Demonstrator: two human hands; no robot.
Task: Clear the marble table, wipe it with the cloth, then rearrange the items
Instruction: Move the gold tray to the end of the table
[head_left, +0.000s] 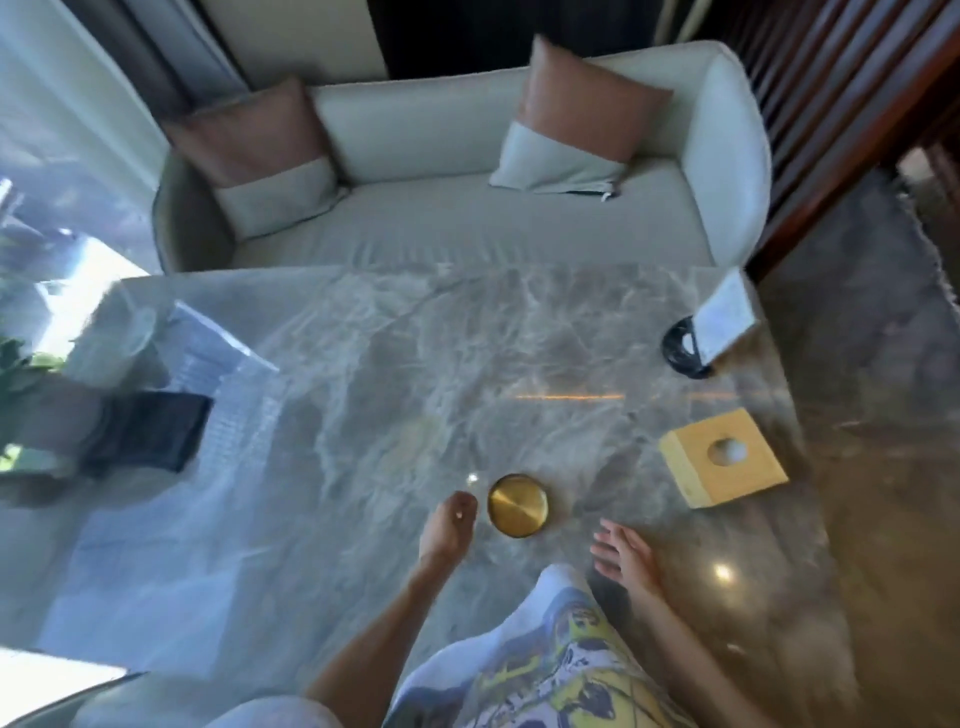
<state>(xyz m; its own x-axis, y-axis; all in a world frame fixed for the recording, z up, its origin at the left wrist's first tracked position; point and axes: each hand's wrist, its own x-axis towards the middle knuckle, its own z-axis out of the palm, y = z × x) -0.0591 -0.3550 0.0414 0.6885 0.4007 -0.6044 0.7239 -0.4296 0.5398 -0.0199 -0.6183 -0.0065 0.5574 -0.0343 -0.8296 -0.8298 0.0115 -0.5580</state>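
Near edge of the marble table (363, 364): my left hand (449, 525) hovers with its fingers curled inward. A pale speck shows at the fingertips, and I cannot tell whether they pinch anything. My right hand (623, 553) is spread wide, fingers straight and apart, palm down, holding nothing. Whether it touches the stone is unclear. My printed shirt (545, 665) fills the bottom of the view between the two forearms.

The table is glossy grey marble with pale veins and bright reflections across its left side. A round brass dish (517, 505) lies on it between my hands, just beside the left hand and apart from the right.

Beyond and to the right of my right hand sits a yellow wooden tissue box (722, 457), with pale tissue showing in its round opening. Farther on, at the far right corner, a black stand (680, 348) carries a tilted white card (724, 319). At the left edge lies a dark flat rectangle (150, 436), too blurred to name.

Past the table stands a pale sofa (467, 228) with two tan-and-white cushions (576, 119).
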